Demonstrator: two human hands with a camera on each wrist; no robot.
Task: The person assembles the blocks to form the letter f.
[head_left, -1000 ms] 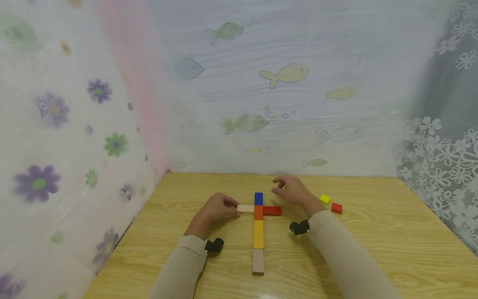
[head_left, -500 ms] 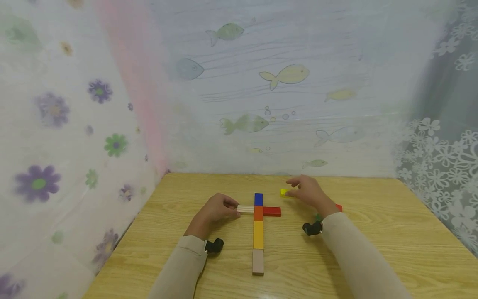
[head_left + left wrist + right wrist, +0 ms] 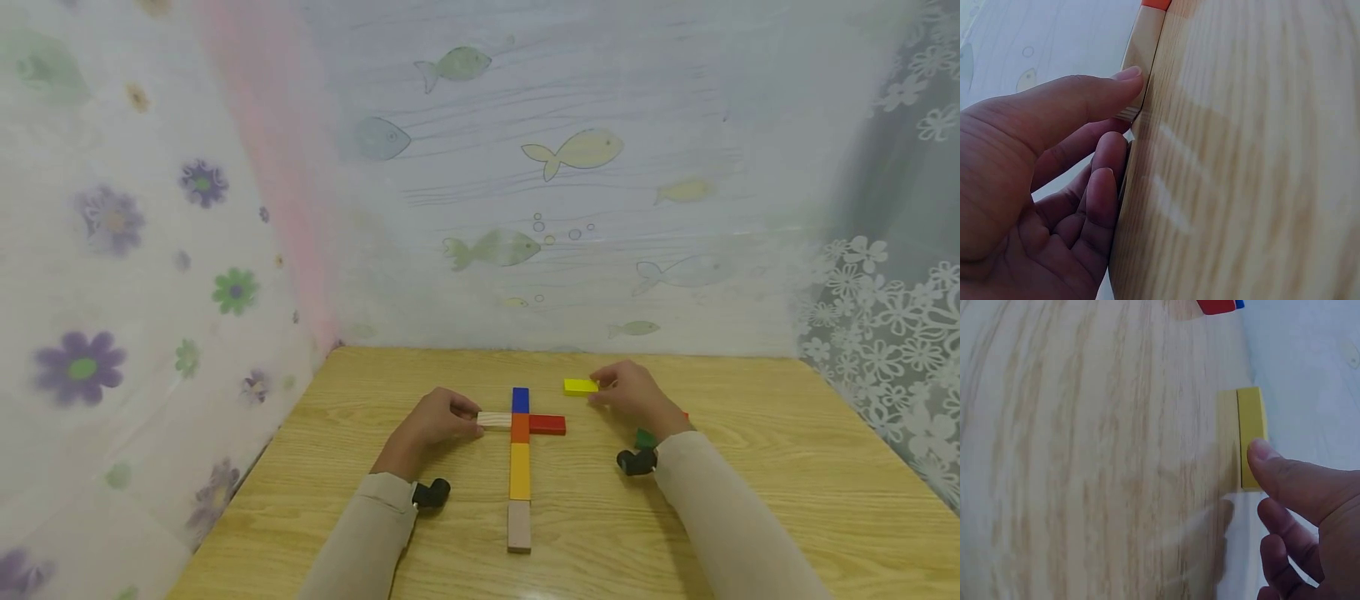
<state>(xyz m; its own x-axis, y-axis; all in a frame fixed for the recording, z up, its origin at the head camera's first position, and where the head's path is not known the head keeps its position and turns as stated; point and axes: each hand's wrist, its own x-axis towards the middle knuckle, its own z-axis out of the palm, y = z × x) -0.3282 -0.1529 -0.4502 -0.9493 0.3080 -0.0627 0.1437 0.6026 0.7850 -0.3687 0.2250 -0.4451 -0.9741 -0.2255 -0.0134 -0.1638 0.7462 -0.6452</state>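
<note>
Head view: the yellow block [image 3: 580, 387] lies near the far edge of the bench [image 3: 577, 517], a gap right of the blue block [image 3: 521, 400]; the left hand [image 3: 433, 418] and right hand [image 3: 633, 394] stretch forward. Left wrist view: the left hand pinches the pale wooden block [image 3: 1146, 37] at its left end. Right wrist view: the right hand pinches the yellow block's right end.

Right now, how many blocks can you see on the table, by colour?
Red: 2 (whole red block, mostly hidden red block)
Yellow: 2 (bright yellow block, golden block)
Blue block: 1
Orange block: 1
Green block: 1
Plain wood block: 1
Pinkish-brown block: 1
Total: 9 visible
</note>
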